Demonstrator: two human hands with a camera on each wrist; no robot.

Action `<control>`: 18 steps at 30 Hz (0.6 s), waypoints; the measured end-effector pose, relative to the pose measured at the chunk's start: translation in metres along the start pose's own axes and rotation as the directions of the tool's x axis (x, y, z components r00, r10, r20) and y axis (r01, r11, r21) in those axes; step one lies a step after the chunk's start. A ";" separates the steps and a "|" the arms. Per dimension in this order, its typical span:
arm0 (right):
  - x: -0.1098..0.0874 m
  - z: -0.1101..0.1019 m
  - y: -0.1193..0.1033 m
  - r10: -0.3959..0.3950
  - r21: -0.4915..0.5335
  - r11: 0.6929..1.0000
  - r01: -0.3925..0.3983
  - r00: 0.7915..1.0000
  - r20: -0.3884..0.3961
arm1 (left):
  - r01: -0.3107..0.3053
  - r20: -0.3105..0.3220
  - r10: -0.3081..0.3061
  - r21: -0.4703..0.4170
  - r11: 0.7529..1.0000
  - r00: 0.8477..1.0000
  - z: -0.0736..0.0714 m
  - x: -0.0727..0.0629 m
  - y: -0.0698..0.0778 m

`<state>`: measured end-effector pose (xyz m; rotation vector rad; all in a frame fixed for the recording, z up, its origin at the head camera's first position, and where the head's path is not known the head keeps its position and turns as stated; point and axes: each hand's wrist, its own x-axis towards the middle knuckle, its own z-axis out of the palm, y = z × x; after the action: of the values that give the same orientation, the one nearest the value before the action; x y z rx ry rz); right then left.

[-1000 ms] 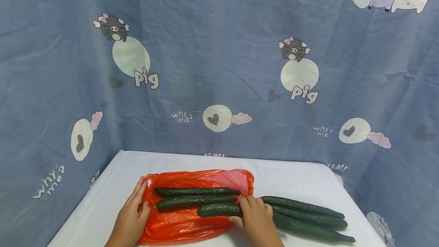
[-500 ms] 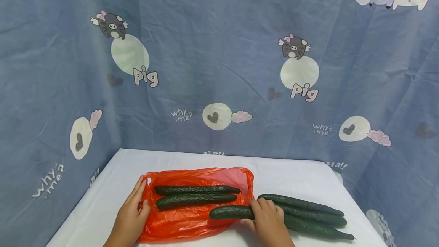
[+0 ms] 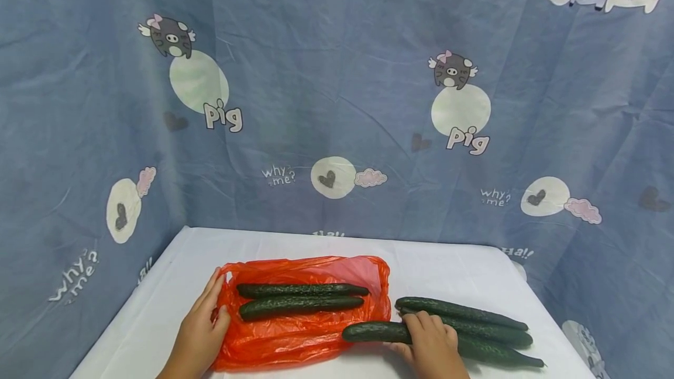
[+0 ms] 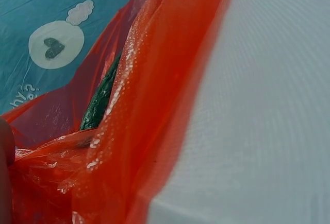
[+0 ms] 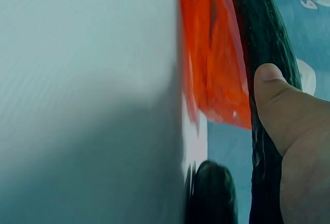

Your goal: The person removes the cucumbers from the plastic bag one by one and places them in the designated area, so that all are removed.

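Note:
A red plastic bag (image 3: 284, 344) lies spread on the table, its mouth open upward. Two cucumbers, a rear one (image 3: 302, 290) and a front one (image 3: 300, 307), lie side by side in it. My left hand (image 3: 197, 332) grips the bag's left edge, with the thumb toward its inside. My right hand (image 3: 432, 347) holds another cucumber (image 3: 374, 332), whose left end overlaps the bag's lower right edge. In the right wrist view the thumb (image 5: 273, 87) presses along that cucumber (image 5: 263, 23). Its far end is hidden by the hand in the head view.
Three more cucumbers lie close together to the right of the bag: a back one (image 3: 463, 312), a middle one (image 3: 489, 332) and a front one (image 3: 500, 355), partly behind my right hand. A white cloth (image 3: 442, 256) covers the table; a blue printed curtain (image 3: 337, 104) hangs behind.
My right hand has moved right with the cucumber, drawing it from over the bag toward the bag's right edge. The left hand, the bag and the other cucumbers stay nearly in place.

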<state>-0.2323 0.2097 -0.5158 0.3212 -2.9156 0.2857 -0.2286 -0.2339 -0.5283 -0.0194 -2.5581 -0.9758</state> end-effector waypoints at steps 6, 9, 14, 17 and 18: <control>-0.006 -0.005 0.017 0.038 -0.012 0.999 -0.037 0.998 0.051 | -0.008 -0.001 0.008 0.003 1.000 1.000 -0.002 0.002 0.001; -0.009 -0.006 0.025 0.054 -0.019 0.998 -0.053 0.995 0.085 | -0.004 0.002 0.004 0.004 1.000 1.000 -0.003 0.002 0.001; -0.015 -0.006 0.039 0.074 -0.029 0.997 -0.071 0.991 0.110 | 0.000 0.007 0.000 0.002 1.000 1.000 -0.004 0.001 0.000; -0.019 -0.006 0.049 0.077 -0.027 0.997 -0.074 0.990 0.114 | 0.005 0.017 -0.005 -0.005 1.000 1.000 -0.003 0.000 0.000; -0.020 -0.007 0.052 0.083 -0.023 0.996 -0.081 0.989 0.121 | 0.008 0.019 -0.008 -0.007 1.000 1.000 -0.003 0.001 0.000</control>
<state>-0.2238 0.2652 -0.5223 0.2240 -3.0548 0.2603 -0.2281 -0.2353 -0.5261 -0.0208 -2.5744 -0.9923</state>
